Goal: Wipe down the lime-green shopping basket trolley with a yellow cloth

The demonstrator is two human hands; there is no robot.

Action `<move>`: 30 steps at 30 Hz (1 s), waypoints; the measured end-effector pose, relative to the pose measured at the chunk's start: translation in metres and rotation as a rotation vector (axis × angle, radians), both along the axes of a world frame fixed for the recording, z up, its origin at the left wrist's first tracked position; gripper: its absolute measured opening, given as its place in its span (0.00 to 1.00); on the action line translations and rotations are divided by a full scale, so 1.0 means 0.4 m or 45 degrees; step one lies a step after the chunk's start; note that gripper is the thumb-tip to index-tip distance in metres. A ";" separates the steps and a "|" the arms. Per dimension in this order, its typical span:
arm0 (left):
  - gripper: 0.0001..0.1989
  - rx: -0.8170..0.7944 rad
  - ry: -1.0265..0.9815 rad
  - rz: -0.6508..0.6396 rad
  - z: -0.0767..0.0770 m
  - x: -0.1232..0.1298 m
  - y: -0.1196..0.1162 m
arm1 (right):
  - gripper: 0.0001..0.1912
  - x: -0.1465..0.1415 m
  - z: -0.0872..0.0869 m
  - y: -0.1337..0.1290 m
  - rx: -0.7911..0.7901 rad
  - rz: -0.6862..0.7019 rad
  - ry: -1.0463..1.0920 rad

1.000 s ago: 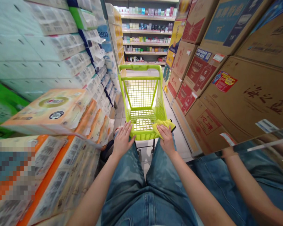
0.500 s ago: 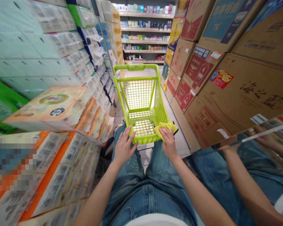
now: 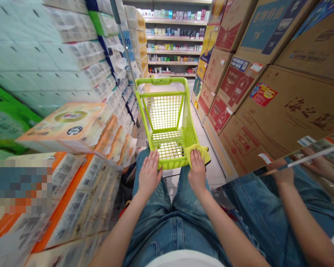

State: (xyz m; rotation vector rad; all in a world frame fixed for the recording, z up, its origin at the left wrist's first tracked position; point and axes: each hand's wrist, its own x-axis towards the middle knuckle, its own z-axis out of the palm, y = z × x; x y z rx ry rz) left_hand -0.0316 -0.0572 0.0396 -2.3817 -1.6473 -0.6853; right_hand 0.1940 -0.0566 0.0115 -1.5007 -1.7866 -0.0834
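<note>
A lime-green plastic basket cart (image 3: 174,163) stands upright between my knees, its handle at the far end. My left hand (image 3: 149,172) rests against the near left corner of its rim, fingers stretched forward and holding nothing. On the near right corner lies a yellow-green cloth (image 3: 202,152) with a dark edge. My right hand (image 3: 196,170) presses that cloth onto the rim, its fingers over the fabric. Through the grid of the basket the pale floor shows.
Stacked tissue packs (image 3: 72,155) rise close on the left. Cardboard cartons (image 3: 289,107) are piled on the right, above a reflective panel (image 3: 317,178). Shelves of small goods (image 3: 174,37) stand at the aisle's far end.
My left hand's fingers have drawn closer together at the rim. My right hand has shifted slightly with the cloth, which now drapes flatter over the corner. The view has moved a little.
</note>
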 end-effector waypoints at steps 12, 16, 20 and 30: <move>0.36 0.006 0.011 0.089 -0.010 -0.001 0.001 | 0.37 -0.189 0.033 -0.011 -0.030 0.413 -0.262; 0.36 -0.002 -0.005 0.079 -0.006 -0.001 -0.002 | 0.40 -0.021 0.010 0.009 0.015 0.302 -0.212; 0.35 -0.009 -0.027 0.063 -0.004 0.008 -0.002 | 0.42 0.080 0.004 0.035 0.011 0.245 -0.123; 0.36 -0.021 -0.065 0.103 -0.004 0.024 -0.007 | 0.37 -0.228 0.056 -0.009 -0.154 0.342 -0.161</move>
